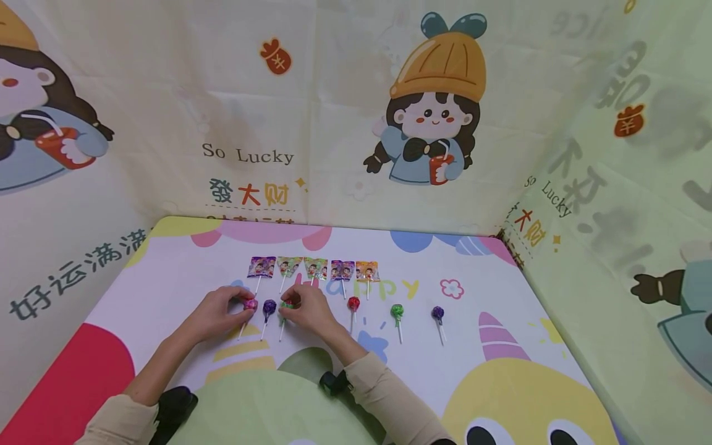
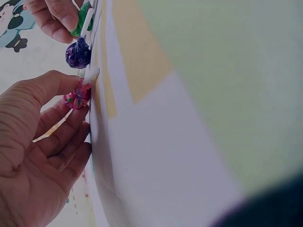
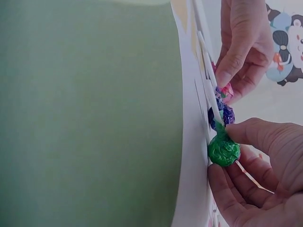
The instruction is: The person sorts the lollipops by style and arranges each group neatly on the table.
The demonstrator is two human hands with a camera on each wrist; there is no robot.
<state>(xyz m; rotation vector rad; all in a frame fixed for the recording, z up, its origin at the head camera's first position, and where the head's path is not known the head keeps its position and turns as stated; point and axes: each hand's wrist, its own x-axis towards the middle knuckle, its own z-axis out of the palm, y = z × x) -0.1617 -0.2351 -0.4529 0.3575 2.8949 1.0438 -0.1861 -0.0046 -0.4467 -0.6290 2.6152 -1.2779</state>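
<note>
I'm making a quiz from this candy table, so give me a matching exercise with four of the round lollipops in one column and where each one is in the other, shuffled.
Things:
1. pink lollipop
2. red lollipop
3. green lollipop by the fingers
4. far purple lollipop

Places:
A. last on the right of the front row
B. at the left hand
C. at the right hand
D. lying free just right of the right hand

Pairs: 1-B, 2-D, 3-C, 4-A

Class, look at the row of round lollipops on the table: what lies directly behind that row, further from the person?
Behind the round lollipops lies a row of five flat lollipops in printed wrappers, sticks pointing toward the person. The right hand partly covers the middle sticks.
</note>
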